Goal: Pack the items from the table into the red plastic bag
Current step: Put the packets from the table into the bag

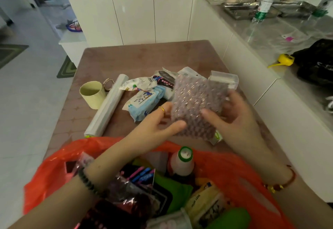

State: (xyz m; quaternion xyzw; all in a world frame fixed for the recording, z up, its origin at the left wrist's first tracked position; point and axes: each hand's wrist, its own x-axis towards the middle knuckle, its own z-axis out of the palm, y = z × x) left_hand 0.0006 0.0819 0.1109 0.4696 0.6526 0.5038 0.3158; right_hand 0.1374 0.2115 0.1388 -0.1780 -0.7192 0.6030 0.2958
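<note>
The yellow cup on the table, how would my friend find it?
Start at the brown table and go to its left side, beyond the red plastic bag. The cup stands upright beside a long clear roll. It is the only pale yellow, open-topped round thing there.

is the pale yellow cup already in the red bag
No, the pale yellow cup stands on the table beside the plastic wrap roll, outside the red bag.
</note>
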